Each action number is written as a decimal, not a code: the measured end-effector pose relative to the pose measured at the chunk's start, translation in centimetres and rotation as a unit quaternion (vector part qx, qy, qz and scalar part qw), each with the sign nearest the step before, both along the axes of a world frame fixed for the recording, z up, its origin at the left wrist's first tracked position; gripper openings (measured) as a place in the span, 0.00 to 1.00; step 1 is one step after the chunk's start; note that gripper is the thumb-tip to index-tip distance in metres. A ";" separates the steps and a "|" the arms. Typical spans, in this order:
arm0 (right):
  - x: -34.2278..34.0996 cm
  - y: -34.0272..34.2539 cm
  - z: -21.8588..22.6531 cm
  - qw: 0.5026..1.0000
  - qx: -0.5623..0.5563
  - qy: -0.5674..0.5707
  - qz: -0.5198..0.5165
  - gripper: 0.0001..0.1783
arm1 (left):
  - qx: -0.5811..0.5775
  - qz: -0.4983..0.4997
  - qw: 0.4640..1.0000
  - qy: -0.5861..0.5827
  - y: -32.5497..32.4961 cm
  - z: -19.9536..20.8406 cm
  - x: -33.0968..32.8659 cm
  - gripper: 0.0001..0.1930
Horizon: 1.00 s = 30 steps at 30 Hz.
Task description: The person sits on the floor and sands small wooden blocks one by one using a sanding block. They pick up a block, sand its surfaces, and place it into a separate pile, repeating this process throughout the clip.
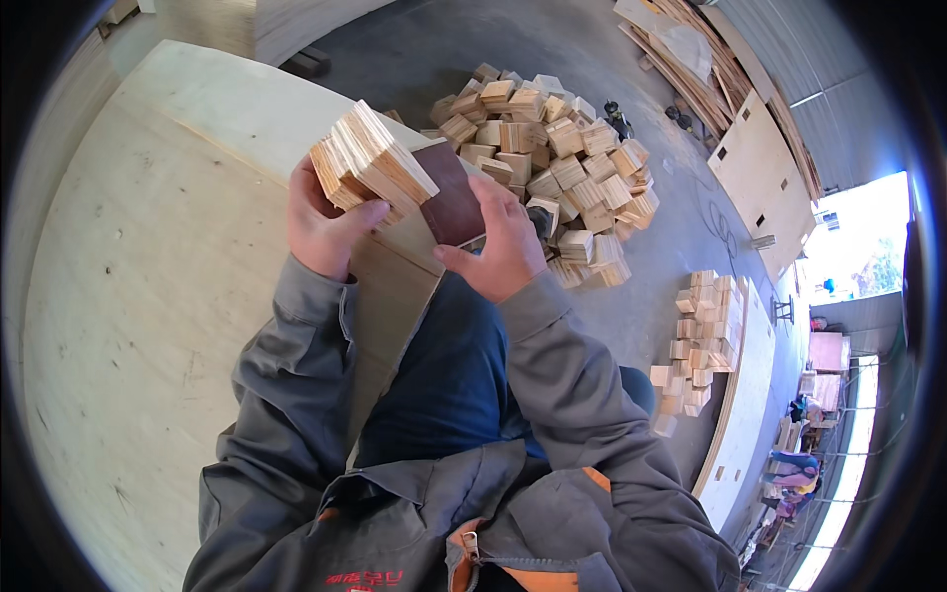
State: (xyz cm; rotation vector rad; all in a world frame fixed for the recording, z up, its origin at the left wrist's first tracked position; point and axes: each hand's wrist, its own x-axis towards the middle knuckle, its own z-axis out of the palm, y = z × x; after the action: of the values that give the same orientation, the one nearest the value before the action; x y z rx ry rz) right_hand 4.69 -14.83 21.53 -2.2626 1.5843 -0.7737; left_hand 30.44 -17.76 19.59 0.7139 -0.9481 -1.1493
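My left hand [330, 222] grips a layered plywood block [380, 163], thumb on its near side and fingers behind it. In my right hand [505, 237] is a flat, dark reddish-brown rectangular piece [452, 192], held between thumb and fingers at its right edge; whether it is sandpaper or a faced board I cannot tell. The piece's left side meets or passes behind the block's right end. Both are held up above the edge of a large pale plywood surface [128, 296] and my knees.
A big heap of wooden blocks [567, 173] lies on the grey floor [681, 187] ahead, right of the plywood. A smaller stack of blocks [705, 331] stands at right beside long boards [740, 405]. More sheets [760, 178] lean at the wall. A person [794, 474] is far right.
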 end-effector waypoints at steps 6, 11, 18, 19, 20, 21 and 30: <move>2.1 -0.5 0.3 0.998 0.046 0.025 -0.041 0.56 | -0.015 0.001 0.999 -0.052 0.1 -0.7 -0.5 0.52; 0.8 -1.1 -1.0 0.999 0.002 -0.009 -0.047 0.51 | -0.008 -0.010 0.995 -0.096 0.3 -1.2 -0.9 0.54; -4.5 2.3 1.9 0.937 0.066 -0.319 -0.128 0.46 | -0.001 -0.065 0.979 -0.191 0.4 -1.9 -2.5 0.52; -4.1 3.1 3.2 0.923 0.070 -0.357 -0.125 0.45 | -0.028 -0.049 0.970 -0.237 0.7 -2.0 -2.6 0.53; -3.8 3.9 4.3 0.933 0.056 -0.338 -0.109 0.44 | -0.038 -0.056 0.969 -0.239 0.7 -2.1 -2.6 0.53; -3.3 4.6 5.2 0.942 0.043 -0.319 -0.092 0.43 | -0.046 -0.062 0.967 -0.242 0.6 -2.4 -2.3 0.54; 0.9 7.1 7.3 0.994 -0.103 0.043 -0.012 0.43 | 0.000 -0.063 0.944 -0.323 0.9 -2.1 -2.9 0.66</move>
State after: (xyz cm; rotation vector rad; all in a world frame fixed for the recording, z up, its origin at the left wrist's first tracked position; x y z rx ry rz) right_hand 5.63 -7.68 28.85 -2.4554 1.6403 -0.8936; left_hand 27.56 -16.82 17.46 1.0732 -1.5604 -1.0352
